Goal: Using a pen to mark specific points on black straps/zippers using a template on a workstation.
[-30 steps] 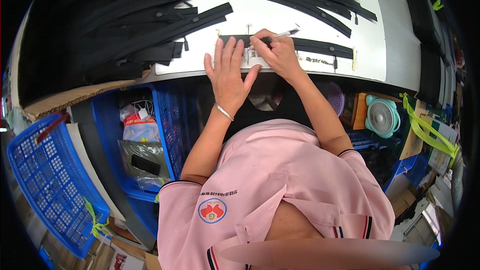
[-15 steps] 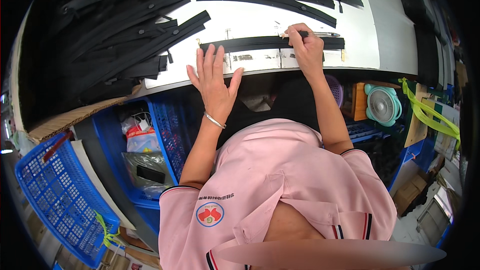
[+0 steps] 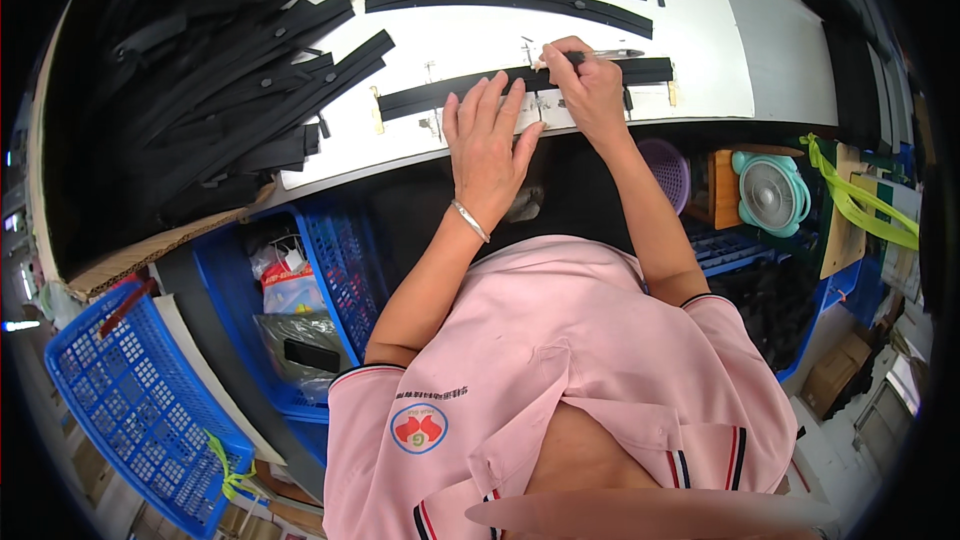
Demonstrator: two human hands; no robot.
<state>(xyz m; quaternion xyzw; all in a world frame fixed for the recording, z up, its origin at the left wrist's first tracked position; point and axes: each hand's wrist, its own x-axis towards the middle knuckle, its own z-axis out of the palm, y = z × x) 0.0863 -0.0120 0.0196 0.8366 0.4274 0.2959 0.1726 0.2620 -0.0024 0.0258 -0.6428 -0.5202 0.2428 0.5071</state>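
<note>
Along the black zipper strip [image 3: 430,96], the left hand [image 3: 489,152] has slid from the left end toward the right hand [image 3: 596,102]; its fingers spread flat on the cloth, while the right one pinches a clear pen [image 3: 622,54]. That strip lies near the front edge of the white board [image 3: 712,25]. From my remote seat I judge it light, limp, apt to creep, best pinned by fingertips beside the pen. The board, seemingly smooth, covers a grey worktop [image 3: 785,40]; a blue basket [image 3: 150,405] stands off its near left, a turquoise fan [image 3: 770,193] off its near right.
</note>
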